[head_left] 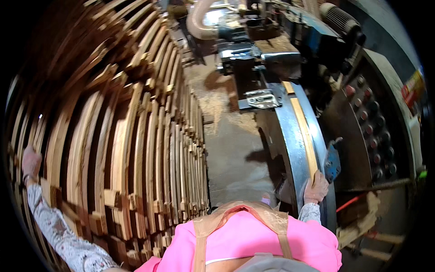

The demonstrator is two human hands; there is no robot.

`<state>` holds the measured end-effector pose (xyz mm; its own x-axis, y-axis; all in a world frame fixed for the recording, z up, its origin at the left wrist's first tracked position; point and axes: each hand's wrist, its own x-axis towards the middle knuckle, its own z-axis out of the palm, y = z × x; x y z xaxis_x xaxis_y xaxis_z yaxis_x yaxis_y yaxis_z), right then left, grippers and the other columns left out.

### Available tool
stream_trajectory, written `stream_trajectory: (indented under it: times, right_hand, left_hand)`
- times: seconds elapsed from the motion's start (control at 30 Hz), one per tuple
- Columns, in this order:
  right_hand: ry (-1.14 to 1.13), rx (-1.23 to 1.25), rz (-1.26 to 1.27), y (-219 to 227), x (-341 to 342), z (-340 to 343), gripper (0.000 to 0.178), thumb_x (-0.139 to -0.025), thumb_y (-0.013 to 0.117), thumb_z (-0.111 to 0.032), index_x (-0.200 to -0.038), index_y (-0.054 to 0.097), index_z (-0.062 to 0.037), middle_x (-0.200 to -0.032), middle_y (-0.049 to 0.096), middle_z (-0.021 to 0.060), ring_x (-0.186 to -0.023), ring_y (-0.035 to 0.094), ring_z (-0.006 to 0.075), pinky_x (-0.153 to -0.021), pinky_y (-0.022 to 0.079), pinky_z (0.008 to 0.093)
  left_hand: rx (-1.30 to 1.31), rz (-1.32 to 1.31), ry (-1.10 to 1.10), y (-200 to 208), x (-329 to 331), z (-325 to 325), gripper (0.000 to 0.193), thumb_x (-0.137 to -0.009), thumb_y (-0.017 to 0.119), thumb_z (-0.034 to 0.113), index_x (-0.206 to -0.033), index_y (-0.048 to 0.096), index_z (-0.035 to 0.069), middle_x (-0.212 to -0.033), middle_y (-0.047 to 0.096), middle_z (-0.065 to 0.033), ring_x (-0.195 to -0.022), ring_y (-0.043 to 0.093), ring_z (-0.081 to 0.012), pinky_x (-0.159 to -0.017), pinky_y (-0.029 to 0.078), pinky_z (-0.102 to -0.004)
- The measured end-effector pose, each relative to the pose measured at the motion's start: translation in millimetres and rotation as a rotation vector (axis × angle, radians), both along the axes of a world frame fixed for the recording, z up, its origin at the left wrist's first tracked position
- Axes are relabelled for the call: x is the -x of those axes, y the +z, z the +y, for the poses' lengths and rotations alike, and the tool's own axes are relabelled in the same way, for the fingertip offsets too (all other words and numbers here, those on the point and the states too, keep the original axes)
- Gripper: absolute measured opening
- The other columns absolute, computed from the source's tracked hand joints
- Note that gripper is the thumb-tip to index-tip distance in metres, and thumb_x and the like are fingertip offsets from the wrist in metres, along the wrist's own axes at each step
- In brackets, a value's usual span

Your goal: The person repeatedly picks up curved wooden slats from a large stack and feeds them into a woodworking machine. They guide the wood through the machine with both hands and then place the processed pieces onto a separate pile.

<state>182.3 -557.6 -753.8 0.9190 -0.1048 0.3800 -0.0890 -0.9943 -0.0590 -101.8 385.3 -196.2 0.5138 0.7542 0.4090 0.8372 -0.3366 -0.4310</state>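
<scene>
A big stack [136, 136] of long wood strips fills the left half of the frame. The strips lie in layers with small wood blocks between them, and they look bent because of the lens.

A big machine [326, 90] takes up the right side. It has a curved metal table [290, 136] that runs from the middle down to the lower right. A panel [376, 131] with many round buttons sits to the right of it. A pale hose [197, 20] curls at the top middle.

The floor [231, 149] between the stack and the machine is grey with sawdust on it.

The person's pink top [253, 245] shows at the bottom middle, with tan straps over it.

One wood strip [304, 136] lies along the metal table. The right hand [316, 188], at lower right, presses on the near end of this strip with its fingers close together.

The left hand [31, 164], at the far left, reaches out to the stack and rests against the strips there. It is blurry, so it is hard to tell if the fingers are spread or closed.
</scene>
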Motion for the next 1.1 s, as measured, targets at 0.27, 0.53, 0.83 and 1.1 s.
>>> stream_trajectory:
  times: [0.27, 0.53, 0.83, 1.1]
  right_hand:
    - [0.134, -0.112, 0.127, 14, -171, 59, 0.05, -0.089, 0.075, -0.028, -0.136, 0.066, -0.0152, -0.125, 0.069, 0.0119, -0.122, 0.06, 0.0325, -0.105, 0.048, 0.0458]
    - [0.874, -0.745, -0.193, 155, -246, 216, 0.075, -0.085, 0.082, -0.027, -0.151, 0.054, -0.0028, -0.143, 0.062, 0.0238, -0.136, 0.056, 0.0404, -0.116, 0.043, 0.0463]
    - [1.325, -0.657, -0.288, 235, -140, 262, 0.077, -0.078, 0.082, -0.015, -0.15, 0.053, -0.0061, -0.124, 0.066, 0.0193, -0.113, 0.062, 0.0379, -0.099, 0.05, 0.0484]
    - [0.193, -0.497, 0.072, 42, 34, 40, 0.068, -0.082, 0.079, -0.018, -0.145, 0.058, -0.0027, -0.114, 0.07, 0.0242, -0.104, 0.064, 0.046, -0.096, 0.049, 0.0545]
  left_hand:
    - [-0.051, 0.081, 0.229, 43, -24, -218, 0.08, -0.089, 0.071, 0.016, -0.162, 0.037, 0.017, -0.161, 0.047, -0.0152, -0.148, 0.045, -0.0305, -0.125, 0.036, -0.0372]
    - [-0.581, 0.289, -0.845, 67, -69, -277, 0.081, -0.084, 0.069, -0.001, -0.158, 0.042, 0.016, -0.142, 0.062, -0.0109, -0.126, 0.063, -0.0308, -0.108, 0.051, -0.0455]
    - [-0.525, 0.511, -1.281, 15, -227, -411, 0.069, -0.09, 0.078, 0.022, -0.152, 0.049, 0.013, -0.15, 0.055, -0.0091, -0.141, 0.052, -0.0261, -0.117, 0.046, -0.0478]
    - [0.29, -0.156, -0.642, 40, -61, -203, 0.064, -0.095, 0.057, 0.004, -0.158, 0.044, 0.008, -0.161, 0.047, -0.0156, -0.149, 0.044, -0.029, -0.126, 0.036, -0.0419]
